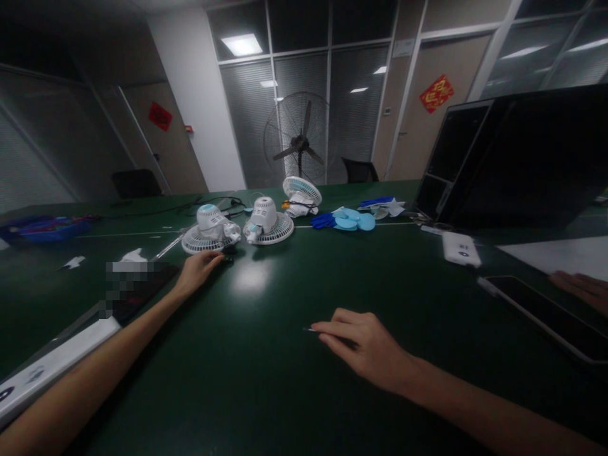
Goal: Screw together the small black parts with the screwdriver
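Observation:
My left hand reaches across the dark green table, its fingers closed on a small dark greenish piece, too small to identify. Just beyond that hand sit two white fan heads, one left and one right, grilles down and motor housings up. Nearer to me, my right hand pinches a thin, short, shiny piece between thumb and forefinger, low over the tabletop. Its kind is unclear. A third white fan head lies farther back, tilted, with a dark cable around it.
Light-blue fan blades and blue gloves lie at the back. On the right are a large black monitor, a white box, a phone-like device and another person's hand. A blue basket stands far left.

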Demonstrator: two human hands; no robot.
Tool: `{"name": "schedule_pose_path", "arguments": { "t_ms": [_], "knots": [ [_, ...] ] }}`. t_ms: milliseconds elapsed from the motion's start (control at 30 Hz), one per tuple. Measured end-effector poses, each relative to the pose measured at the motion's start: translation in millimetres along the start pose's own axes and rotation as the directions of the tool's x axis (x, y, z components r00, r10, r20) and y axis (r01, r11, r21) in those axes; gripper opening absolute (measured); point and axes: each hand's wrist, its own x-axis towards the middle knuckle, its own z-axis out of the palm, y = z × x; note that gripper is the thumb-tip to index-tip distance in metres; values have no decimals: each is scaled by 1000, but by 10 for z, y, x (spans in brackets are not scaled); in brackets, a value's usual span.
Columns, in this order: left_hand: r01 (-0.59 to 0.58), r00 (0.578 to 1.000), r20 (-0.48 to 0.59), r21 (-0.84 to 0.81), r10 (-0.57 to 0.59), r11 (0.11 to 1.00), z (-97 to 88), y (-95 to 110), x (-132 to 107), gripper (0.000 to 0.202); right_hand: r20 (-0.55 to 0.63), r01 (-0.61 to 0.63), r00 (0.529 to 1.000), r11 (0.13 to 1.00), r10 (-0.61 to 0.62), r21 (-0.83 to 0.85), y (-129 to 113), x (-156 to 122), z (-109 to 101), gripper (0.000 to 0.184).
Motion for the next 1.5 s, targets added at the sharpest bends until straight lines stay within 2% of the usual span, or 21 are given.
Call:
{"name": "schedule_pose_path", "arguments": {
  "t_ms": [67,167,267,333,433,500,567,633,767,1000,1167,1267,1400,1500],
  "knots": [
    [10,1000,23,-5,-10,1000,1,36,-4,51,4,0,1000,1000,0,1,10,-1,5,30],
    [-1,994,112,-9,2,1000,31,148,-10,51,-3,5,1000,1000,-5,-4,23,-1,12,29],
    [-88,970,222,-40,95,995,125,428,-73,44,2,-1,1000,1000,1,-3,28,-1,14,30],
    [-164,932,311,-102,189,981,222,743,-193,39,9,-9,1000,1000,9,-3,34,-2,16,30],
    [-257,841,422,-238,338,937,368,1311,-491,30,3,-19,1000,999,20,-26,51,-4,26,31],
    [-279,776,470,-341,420,898,436,1644,-713,23,-3,-23,1000,998,23,-52,59,-6,37,30],
    [-279,733,490,-417,473,865,474,1873,-897,19,1,-20,1000,997,20,-69,58,-8,45,30],
    [-274,712,494,-459,499,845,487,1991,-1013,18,9,-10,1000,997,11,-79,49,-7,48,31],
    [-275,698,497,-478,515,834,486,2030,-1077,18,23,1,1000,994,1,-110,34,-1,40,30],
    [-280,704,478,-492,525,824,522,2051,-1093,18,43,14,999,991,-9,-135,61,1,72,31],
    [-322,693,461,-490,554,810,567,2061,-1101,19,43,62,997,988,-57,-143,70,10,106,31],
    [-343,690,450,-486,567,804,566,2068,-1113,16,28,46,999,990,-43,-135,82,0,103,31],
    [-381,673,453,-466,585,799,503,2084,-1136,21,6,24,1000,992,-24,-121,87,-11,85,29],
    [-383,634,490,-473,598,793,439,2048,-1109,24,-4,22,1000,993,-22,-115,72,-9,67,30]
  ]
}}
